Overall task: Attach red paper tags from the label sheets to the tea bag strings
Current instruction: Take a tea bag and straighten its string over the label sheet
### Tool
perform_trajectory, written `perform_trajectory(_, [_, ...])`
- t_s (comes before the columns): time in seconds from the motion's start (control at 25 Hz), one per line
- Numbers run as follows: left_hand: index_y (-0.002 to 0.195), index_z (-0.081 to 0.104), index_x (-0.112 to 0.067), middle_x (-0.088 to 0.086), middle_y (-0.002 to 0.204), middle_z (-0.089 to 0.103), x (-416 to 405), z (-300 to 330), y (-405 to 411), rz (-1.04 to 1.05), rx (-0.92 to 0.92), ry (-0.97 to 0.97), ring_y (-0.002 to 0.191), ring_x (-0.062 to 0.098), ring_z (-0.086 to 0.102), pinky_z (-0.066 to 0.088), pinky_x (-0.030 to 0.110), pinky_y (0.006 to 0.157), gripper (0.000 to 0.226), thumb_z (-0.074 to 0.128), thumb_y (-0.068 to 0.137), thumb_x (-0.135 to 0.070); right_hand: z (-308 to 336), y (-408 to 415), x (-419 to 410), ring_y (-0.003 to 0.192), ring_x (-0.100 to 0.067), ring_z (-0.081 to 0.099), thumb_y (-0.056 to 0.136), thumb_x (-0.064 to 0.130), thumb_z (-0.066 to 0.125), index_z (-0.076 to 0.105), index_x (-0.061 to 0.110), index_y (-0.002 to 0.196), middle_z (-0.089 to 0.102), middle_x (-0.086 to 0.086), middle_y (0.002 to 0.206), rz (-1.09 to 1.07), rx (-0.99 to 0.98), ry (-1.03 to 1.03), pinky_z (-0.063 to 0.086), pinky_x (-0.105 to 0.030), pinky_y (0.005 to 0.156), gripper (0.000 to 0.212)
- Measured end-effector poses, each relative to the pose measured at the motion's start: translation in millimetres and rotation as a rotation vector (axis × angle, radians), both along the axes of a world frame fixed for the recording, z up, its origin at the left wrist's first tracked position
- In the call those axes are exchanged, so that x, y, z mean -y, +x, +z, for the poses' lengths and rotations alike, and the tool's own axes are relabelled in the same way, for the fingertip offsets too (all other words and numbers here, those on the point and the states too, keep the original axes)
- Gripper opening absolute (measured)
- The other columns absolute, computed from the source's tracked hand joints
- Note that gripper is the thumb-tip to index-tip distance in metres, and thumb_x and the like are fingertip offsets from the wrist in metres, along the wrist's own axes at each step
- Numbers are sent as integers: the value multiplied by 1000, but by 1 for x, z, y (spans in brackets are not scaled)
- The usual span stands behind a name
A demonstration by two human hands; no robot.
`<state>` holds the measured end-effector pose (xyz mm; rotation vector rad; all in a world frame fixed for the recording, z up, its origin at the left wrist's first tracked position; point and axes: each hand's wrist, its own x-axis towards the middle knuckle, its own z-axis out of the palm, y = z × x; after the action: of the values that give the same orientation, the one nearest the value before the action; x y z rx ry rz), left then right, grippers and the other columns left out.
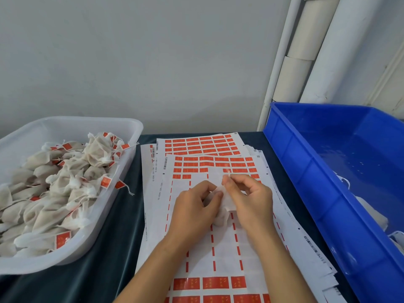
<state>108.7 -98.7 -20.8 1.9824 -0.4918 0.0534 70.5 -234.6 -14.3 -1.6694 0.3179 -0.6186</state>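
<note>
Filling the right edge of the frame, a blue bin (328, 171) is sitting with a few pale untagged bags showing at its lower right, while a clear tub (131, 136) at the left is holding a heap of tea bags already wearing red tags. Between them, a fanned stack of label sheets (218, 248) is lying on the dark cloth (122, 206), its top sheet stripped through the middle and still carrying red paper tags (215, 283) in rows at the top and bottom.

At the centre of the frame both hands are working close together over that sheet. The left hand (192, 213) is gripping a tea bag (220, 217) from the side, and the right hand (251, 200) is pinching its white string (227, 172) between thumb and fingertip, a short end poking upward. No tag is visible on the string yet.

Doing this well probably means keeping the string taut and straight, laying it along the middle of the sticky side, then folding the tag squarely so its edges are meeting and no adhesive is catching the bag's mesh.
</note>
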Motion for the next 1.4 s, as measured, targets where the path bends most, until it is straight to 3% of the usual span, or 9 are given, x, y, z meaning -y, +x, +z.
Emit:
perform_trajectory(0.28, [97, 69, -35, -20, 87, 71, 1, -1, -2, -23, 6, 33, 87, -2, 67, 50, 8, 68, 6, 65, 100, -39, 11, -2, 1, 89, -9, 76, 80, 47, 77, 79, 40, 90, 79, 14, 96, -18, 53, 329, 60, -18, 67, 12])
perform_trajectory(0.52, [97, 66, -40, -25, 92, 69, 1, -4, -2, -46, 2, 35, 92, -6, 66, 54, 10, 70, 6, 65, 97, -46, 11, -2, 3, 92, -10, 76, 78, 50, 74, 80, 33, 91, 79, 12, 96, -11, 31, 346, 62, -22, 71, 23])
perform_trajectory(0.6, [94, 64, -40, -26, 94, 68, 0, -4, -2, -62, -11, 18, 92, -5, 66, 55, 13, 69, 10, 62, 95, -50, 11, -2, 4, 94, -12, 76, 79, 47, 75, 80, 27, 95, 79, 10, 99, -6, 45, 367, 62, -24, 72, 26])
perform_trajectory(0.76, [88, 64, -31, -16, 87, 68, -4, -7, 2, -100, -30, -51, 87, 4, 67, 58, 27, 70, 11, 61, 98, -34, 11, -2, 8, 96, -16, 77, 85, 31, 78, 80, 27, 100, 79, 7, 103, -17, 70, 454, 63, -29, 73, 16])
perform_trajectory(1.08, [76, 64, -22, -10, 73, 60, -7, 1, 3, -172, -160, -198, 78, 7, 61, 45, 25, 70, 20, 52, 86, -34, 11, -2, 10, 91, -24, 78, 86, 25, 79, 78, 20, 104, 80, 0, 100, -43, 130, 515, 63, -30, 73, 19])
perform_trajectory(1.4, [73, 61, -10, 2, 74, 58, -12, 4, 7, -196, -209, -289, 75, 10, 60, 46, 16, 61, 22, 49, 83, -26, 11, -2, 12, 95, -23, 77, 95, 28, 72, 78, 23, 103, 79, 0, 103, 3, 113, 532, 64, -33, 76, 11])
